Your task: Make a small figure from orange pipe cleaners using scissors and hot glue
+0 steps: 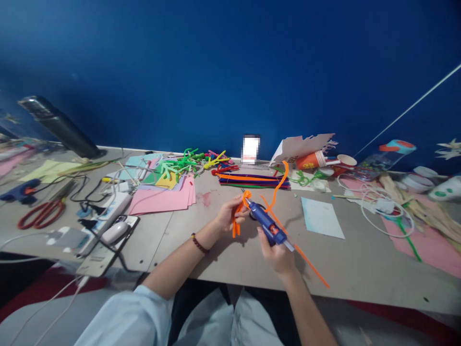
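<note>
My left hand (227,215) is closed on a bent orange pipe-cleaner figure (237,217) just above the table. A blue glue gun (267,223) is gripped in my right hand (276,252), its nozzle touching the figure's looped top. A long loose orange pipe cleaner (279,183) curls up behind the gun, and another runs off toward the front right edge. A dark bead bracelet sits on my left wrist.
A bundle of coloured pipe cleaners (252,180) lies behind my hands. Pink paper sheets (162,198) and green figures lie left. Red scissors (42,212), a power strip (110,209) and cables are far left. A pale blue sheet (321,218), paper cups (313,159) and white cord are right.
</note>
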{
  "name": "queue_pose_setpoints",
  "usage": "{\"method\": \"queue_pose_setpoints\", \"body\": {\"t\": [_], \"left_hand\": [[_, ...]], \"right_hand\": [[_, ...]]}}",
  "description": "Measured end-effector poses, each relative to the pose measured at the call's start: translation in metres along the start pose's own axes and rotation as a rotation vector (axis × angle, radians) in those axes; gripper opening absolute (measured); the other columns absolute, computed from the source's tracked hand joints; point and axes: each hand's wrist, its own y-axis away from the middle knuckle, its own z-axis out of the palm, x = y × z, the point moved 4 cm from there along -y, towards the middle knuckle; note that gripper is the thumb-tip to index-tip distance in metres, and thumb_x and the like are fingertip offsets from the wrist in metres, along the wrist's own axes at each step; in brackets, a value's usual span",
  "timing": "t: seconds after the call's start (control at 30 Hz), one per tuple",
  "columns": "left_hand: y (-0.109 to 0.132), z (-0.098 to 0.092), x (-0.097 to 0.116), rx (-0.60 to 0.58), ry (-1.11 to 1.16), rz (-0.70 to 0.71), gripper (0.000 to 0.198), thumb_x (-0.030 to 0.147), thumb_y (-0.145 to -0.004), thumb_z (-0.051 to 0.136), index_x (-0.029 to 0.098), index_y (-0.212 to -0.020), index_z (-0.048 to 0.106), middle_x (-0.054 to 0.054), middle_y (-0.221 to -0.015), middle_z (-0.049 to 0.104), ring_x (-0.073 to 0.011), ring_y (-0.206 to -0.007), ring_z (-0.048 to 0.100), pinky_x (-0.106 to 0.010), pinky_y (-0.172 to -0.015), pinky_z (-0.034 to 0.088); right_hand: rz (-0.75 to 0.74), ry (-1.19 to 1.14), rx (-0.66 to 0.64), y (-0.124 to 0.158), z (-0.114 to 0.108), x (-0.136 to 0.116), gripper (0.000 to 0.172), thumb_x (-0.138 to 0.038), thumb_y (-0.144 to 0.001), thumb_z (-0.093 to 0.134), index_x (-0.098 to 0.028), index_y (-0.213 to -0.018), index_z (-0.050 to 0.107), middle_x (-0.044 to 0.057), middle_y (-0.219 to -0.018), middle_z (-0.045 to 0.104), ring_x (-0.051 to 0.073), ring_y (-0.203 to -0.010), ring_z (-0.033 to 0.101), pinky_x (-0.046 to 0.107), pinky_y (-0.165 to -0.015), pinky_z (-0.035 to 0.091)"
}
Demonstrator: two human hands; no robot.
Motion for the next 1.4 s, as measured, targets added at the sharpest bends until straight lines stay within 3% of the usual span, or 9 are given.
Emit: {"method": "queue_pose_setpoints", "body": {"t": [0.57, 0.97, 1.2, 1.4], "left_hand": [[0.0003, 0.0028, 0.0004, -0.004, -0.001, 0.006, 0.01, 0.021, -0.077, 0.058, 0.013, -0.077, 0.052, 0.004, -0.055, 0.039, -0.0018, -0.037, 0.024, -0.008, -0.031, 0.018], [-0.0001, 0.002, 0.0015, 0.028, 0.01, 0.023, 0.011, 0.021, -0.077, 0.059, 0.013, -0.075, 0.052, 0.004, -0.055, 0.038, -0.0013, -0.036, 0.022, -0.009, -0.03, 0.017], [-0.0009, 0.0011, 0.0031, 0.057, 0.048, 0.015, 0.009, 0.019, -0.08, 0.055, 0.012, -0.075, 0.052, 0.005, -0.055, 0.037, -0.0022, -0.036, 0.025, -0.01, -0.029, 0.018], [-0.0008, 0.0017, 0.002, 0.056, 0.051, 0.012, 0.008, 0.018, -0.08, 0.054, 0.013, -0.075, 0.051, 0.004, -0.056, 0.038, -0.0022, -0.036, 0.027, -0.01, -0.029, 0.019]], "right_hand": [[0.017, -0.014, -0.038, 0.0005, -0.0013, -0.0025, 0.02, -0.033, -0.085, 0.057, -0.016, -0.076, 0.062, 0.0, -0.048, 0.058, 0.014, -0.039, 0.054, 0.024, -0.043, 0.043], [-0.054, 0.056, -0.001, 0.0003, -0.0036, -0.0073, 0.014, -0.03, -0.085, 0.058, -0.016, -0.086, 0.061, 0.003, -0.06, 0.065, 0.014, -0.043, 0.057, 0.024, -0.046, 0.046], [0.004, 0.025, 0.047, 0.0014, -0.0073, -0.0032, 0.016, -0.031, -0.084, 0.059, -0.015, -0.081, 0.062, 0.004, -0.059, 0.065, 0.015, -0.044, 0.059, 0.024, -0.044, 0.045], [0.049, -0.03, 0.01, 0.0007, -0.0067, -0.0013, 0.019, -0.033, -0.084, 0.058, -0.015, -0.08, 0.063, 0.004, -0.057, 0.065, 0.014, -0.042, 0.058, 0.023, -0.044, 0.046]]}}
